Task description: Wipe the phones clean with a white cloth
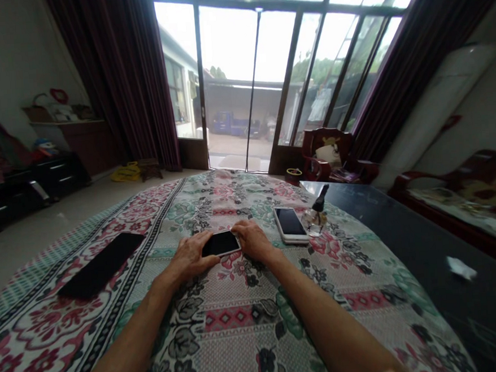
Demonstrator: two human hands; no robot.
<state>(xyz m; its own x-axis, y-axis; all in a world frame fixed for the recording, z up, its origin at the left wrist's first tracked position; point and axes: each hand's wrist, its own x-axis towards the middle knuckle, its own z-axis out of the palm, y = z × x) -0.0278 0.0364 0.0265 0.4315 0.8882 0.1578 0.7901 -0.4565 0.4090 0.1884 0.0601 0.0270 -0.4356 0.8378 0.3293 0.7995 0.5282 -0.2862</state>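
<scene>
At twelve o'clock a phone (221, 244) is grasped at both ends, the grip of the left hand (193, 254) at nine and of the right hand (253, 240) at three, over a flowered surface (238, 351) where a white device (292, 223) and bottle (315, 222) sit toward three o'clock and a black mat (103, 265) lies at nine.

Looks like a smartphone (221, 243) with a pale rim and a blank black screen facing up. Sits sideways, long edges running roughly nine to three o'clock, held at both ends, near twelve o'clock ahead.
</scene>
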